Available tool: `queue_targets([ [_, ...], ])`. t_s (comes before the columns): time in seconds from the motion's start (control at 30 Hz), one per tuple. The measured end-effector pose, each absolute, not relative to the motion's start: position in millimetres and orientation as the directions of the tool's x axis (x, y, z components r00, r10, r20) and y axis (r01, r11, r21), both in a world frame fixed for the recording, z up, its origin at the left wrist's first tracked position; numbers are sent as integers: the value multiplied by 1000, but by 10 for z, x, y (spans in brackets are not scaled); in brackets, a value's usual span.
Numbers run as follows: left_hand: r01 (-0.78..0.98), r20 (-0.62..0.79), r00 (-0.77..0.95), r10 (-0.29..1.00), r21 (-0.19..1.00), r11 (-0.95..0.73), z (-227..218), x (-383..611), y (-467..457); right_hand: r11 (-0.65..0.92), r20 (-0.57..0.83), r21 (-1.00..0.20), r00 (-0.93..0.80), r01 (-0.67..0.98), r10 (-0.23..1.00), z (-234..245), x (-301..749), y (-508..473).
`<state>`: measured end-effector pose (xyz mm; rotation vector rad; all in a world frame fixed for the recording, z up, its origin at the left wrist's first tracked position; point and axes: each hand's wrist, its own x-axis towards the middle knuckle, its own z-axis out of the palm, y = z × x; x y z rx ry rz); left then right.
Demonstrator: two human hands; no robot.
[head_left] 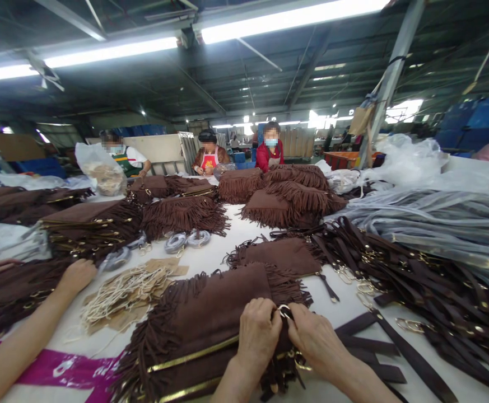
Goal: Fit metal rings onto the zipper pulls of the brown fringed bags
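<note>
Ring: small shiny metal ring (285, 311), lower centre, btwn both hands, just above the bag.
Handling: prob. best to steady it w/ one hand, turn w/ the other; tips close to metal, fringe clear.
Hands: L hand (257, 327) & R hand (317, 338) bare, fingers curled, tips nearly meeting; L forearm up from bottom edge, R slanting in from lower right.
Grip: both closed, pinching the ring; exact fingertip contact partly hidden.
Bag: dark-brown soft fringed bag w/ gold zips (223, 302), flat on white table (223, 252), under hands.
Straps: dark-brown flat straps w/ gold clasps (429, 280), right of frame.
Tags: brown card tags w/ white cords (130, 291), left of bag.
Co-worker: bare hand (78, 275), left.
Far: people (270, 157), upper centre.
</note>
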<state>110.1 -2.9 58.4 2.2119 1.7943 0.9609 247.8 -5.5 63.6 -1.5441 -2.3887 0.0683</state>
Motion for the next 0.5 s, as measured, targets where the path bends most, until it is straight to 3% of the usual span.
queue_targets([
  [0.1, 769, 364, 204, 909, 515, -379, 683, 926, -149, 427, 152, -407, -401, 808, 903, 673, 2620, -87],
  [0.17, 775, 376, 288, 881, 448, -445, 690, 669, -254, 373, 76, -600, -414, 708, 907, 692, 2713, -88],
  [0.23, 839, 398, 341, 852, 280, -467, 623, 322, -356, 322, 34, -707, -425, 629, 905, 709, 2769, -73],
  [0.4, 872, 425, 489, 762, -213, -440, 408, -441, -487, 314, 75, -770, -410, 556, 909, 851, 2753, 1],
  [0.5, 820, 425, 566, 707, -377, -430, 399, -538, -527, 319, 99, -797, -410, 513, 907, 943, 2789, 18],
])
